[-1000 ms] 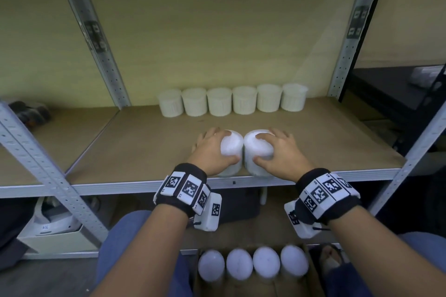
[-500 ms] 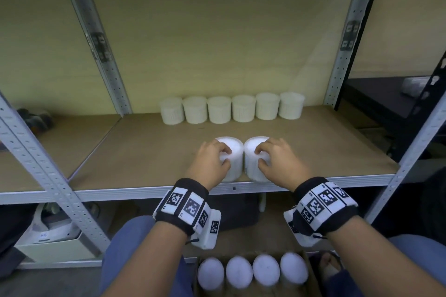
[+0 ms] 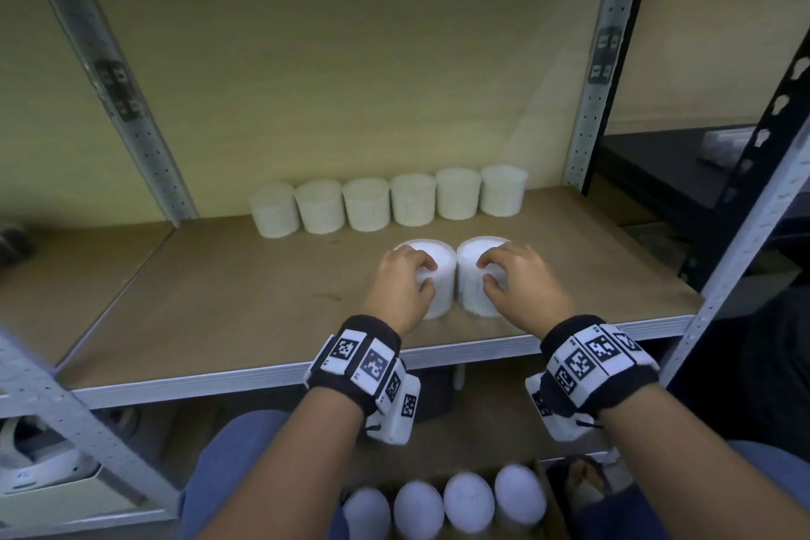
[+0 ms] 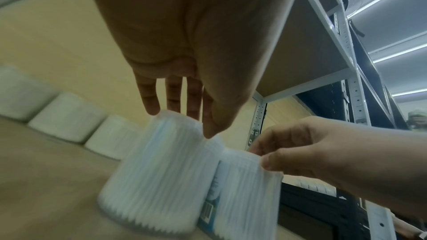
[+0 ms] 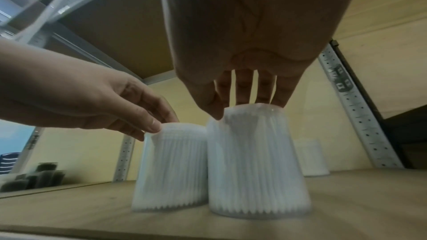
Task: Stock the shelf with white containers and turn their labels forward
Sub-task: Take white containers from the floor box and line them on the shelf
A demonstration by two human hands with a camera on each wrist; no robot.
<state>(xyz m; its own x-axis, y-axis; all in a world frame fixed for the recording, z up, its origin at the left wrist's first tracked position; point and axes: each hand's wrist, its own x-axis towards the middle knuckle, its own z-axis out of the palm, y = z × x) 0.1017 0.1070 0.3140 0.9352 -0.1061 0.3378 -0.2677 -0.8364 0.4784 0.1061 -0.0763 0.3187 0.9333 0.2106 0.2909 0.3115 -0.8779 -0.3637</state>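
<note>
Two white ribbed containers stand side by side, touching, near the front of the wooden shelf (image 3: 245, 303). My left hand (image 3: 427, 274) grips the top rim of the left container (image 3: 440, 298) from above, thumb on the near side. My right hand (image 3: 486, 274) grips the top of the right container (image 3: 471, 298) the same way. In the left wrist view my left hand (image 4: 182, 121) pinches its container (image 4: 157, 171), and a blue barcode label (image 4: 208, 209) shows in the gap beside the right container (image 4: 247, 189). From the right wrist, my right hand (image 5: 247, 107) holds its container (image 5: 254, 161).
Several white containers (image 3: 385, 206) line the back of the shelf against the wall. Grey metal uprights (image 3: 596, 70) frame the bay on both sides. Below the shelf, a cardboard box (image 3: 550, 500) holds several more white containers (image 3: 442, 504). A dark rack (image 3: 657, 171) stands to the right.
Both hands have pushed the two containers a little deeper onto the shelf, away from the front edge. They were tipped toward me and now stand upright.
</note>
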